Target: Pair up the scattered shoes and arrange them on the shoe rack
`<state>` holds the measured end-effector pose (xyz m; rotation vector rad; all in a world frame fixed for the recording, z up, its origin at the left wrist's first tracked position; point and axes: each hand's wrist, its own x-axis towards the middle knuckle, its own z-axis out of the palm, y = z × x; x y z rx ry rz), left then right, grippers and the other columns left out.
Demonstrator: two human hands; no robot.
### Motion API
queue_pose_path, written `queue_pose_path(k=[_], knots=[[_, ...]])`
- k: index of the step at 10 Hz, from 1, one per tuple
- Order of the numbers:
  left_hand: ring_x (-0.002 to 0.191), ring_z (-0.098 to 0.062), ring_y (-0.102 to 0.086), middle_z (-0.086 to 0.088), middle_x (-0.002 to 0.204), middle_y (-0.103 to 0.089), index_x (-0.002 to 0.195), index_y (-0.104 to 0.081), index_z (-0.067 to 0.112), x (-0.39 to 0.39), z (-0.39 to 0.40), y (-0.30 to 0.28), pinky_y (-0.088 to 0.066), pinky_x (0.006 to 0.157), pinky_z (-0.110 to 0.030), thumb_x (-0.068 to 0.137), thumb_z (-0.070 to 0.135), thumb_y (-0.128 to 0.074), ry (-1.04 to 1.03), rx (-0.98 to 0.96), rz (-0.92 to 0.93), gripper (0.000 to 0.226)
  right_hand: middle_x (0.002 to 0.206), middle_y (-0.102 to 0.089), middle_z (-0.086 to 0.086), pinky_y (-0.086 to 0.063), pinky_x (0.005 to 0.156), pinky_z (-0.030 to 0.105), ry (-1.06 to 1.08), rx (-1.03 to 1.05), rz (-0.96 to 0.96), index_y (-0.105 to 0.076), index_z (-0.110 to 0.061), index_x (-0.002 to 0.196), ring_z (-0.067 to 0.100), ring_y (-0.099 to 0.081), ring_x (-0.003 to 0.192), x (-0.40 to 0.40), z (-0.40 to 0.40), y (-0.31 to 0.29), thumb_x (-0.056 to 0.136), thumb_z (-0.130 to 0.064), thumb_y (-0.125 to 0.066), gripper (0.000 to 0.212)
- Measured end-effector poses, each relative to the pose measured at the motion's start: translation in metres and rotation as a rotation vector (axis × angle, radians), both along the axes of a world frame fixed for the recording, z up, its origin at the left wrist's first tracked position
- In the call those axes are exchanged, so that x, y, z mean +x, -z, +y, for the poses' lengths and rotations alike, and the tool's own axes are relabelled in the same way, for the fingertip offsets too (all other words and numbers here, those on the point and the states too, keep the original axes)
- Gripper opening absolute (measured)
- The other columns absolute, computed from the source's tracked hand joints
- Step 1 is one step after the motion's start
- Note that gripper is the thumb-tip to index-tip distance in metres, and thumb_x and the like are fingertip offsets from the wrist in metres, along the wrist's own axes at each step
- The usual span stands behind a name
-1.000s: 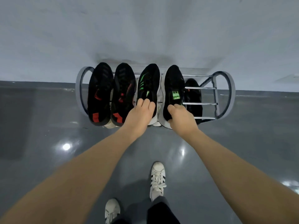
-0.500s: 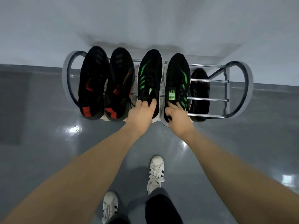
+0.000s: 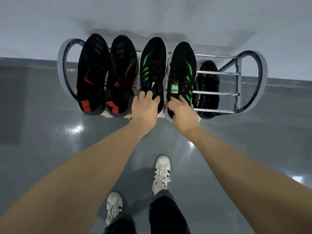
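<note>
Black shoes [image 3: 152,70] green stripes; black pair [image 3: 94,73] red accents (heel tabs); worn sneakers [image 3: 161,171] white, black stripes; floor [image 3: 42,132] glossy grey

Both arms outstretched; left hand [image 3: 146,108] & right hand [image 3: 183,112] fingers curled.

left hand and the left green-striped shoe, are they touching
Touching. The head view shows the left hand at the heel of the left green-striped shoe, fingers curled over its collar, on the shoe rack.
</note>
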<state>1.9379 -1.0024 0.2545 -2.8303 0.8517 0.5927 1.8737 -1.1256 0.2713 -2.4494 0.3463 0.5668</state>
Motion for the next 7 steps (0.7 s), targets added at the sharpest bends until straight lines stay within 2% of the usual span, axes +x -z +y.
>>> queue_pose_path(k=[1,2,3,4,5,7], knots=[[0.109,-0.026,-0.042,-0.006,0.114,-0.045,0.121,-0.051,0.017,-0.002,0.002,0.002,-0.033,0.091,-0.034,0.083,0.018,-0.065,-0.006,-0.006,-0.021,0.04,0.148,-0.036,-0.006,-0.02,0.109,0.063,-0.031,-0.043,-0.002,-0.054,-0.01,0.108,0.027,-0.019,0.143,-0.001,-0.003,0.003,0.09,-0.002,-0.042,0.023],[0.103,-0.025,-0.047,-0.006,0.109,-0.05,0.115,-0.053,0.014,-0.007,0.004,-0.001,-0.037,0.089,-0.032,0.074,0.021,-0.073,0.029,0.001,-0.109,0.046,0.138,-0.042,0.001,-0.031,0.105,0.058,-0.08,-0.105,0.006,-0.05,-0.01,0.118,0.029,-0.032,0.132,-0.002,-0.005,0.0,0.09,-0.009,-0.045,0.029],[0.084,-0.022,-0.058,-0.004,0.092,-0.059,0.102,-0.063,0.012,-0.011,0.003,-0.006,-0.048,0.074,-0.03,0.044,0.024,-0.088,0.029,-0.07,-0.217,0.064,0.129,-0.045,0.007,-0.039,0.099,0.048,-0.081,-0.199,-0.051,-0.047,-0.01,0.121,0.031,-0.043,0.117,-0.005,-0.007,-0.005,0.089,-0.013,-0.049,0.032],[0.091,-0.023,-0.058,-0.004,0.099,-0.059,0.111,-0.059,0.01,-0.013,0.004,-0.02,-0.048,0.074,-0.031,0.053,0.02,-0.086,0.022,-0.155,-0.174,0.065,0.132,-0.047,0.007,-0.038,0.1,0.043,-0.097,-0.285,-0.14,-0.048,-0.01,0.124,0.03,-0.046,0.118,-0.011,-0.006,-0.009,0.088,-0.02,-0.055,0.038],[0.114,-0.026,-0.047,-0.006,0.122,-0.051,0.132,-0.043,0.01,-0.017,0.01,-0.045,-0.041,0.088,-0.033,0.083,0.017,-0.065,0.041,-0.224,-0.077,0.054,0.135,-0.048,0.013,-0.043,0.096,0.043,-0.015,-0.297,-0.287,-0.049,-0.005,0.129,0.034,-0.048,0.119,-0.021,-0.003,-0.028,0.083,-0.024,-0.064,0.051],[0.112,-0.025,-0.047,-0.005,0.121,-0.053,0.13,-0.044,0.012,-0.013,0.027,-0.112,-0.039,0.088,-0.034,0.092,0.028,-0.051,0.005,-0.304,-0.086,0.042,0.124,-0.049,0.007,-0.048,0.081,0.048,0.284,-0.065,-0.284,-0.049,-0.012,0.125,0.029,-0.049,0.11,-0.031,0.013,-0.088,0.093,-0.02,-0.051,0.033]])
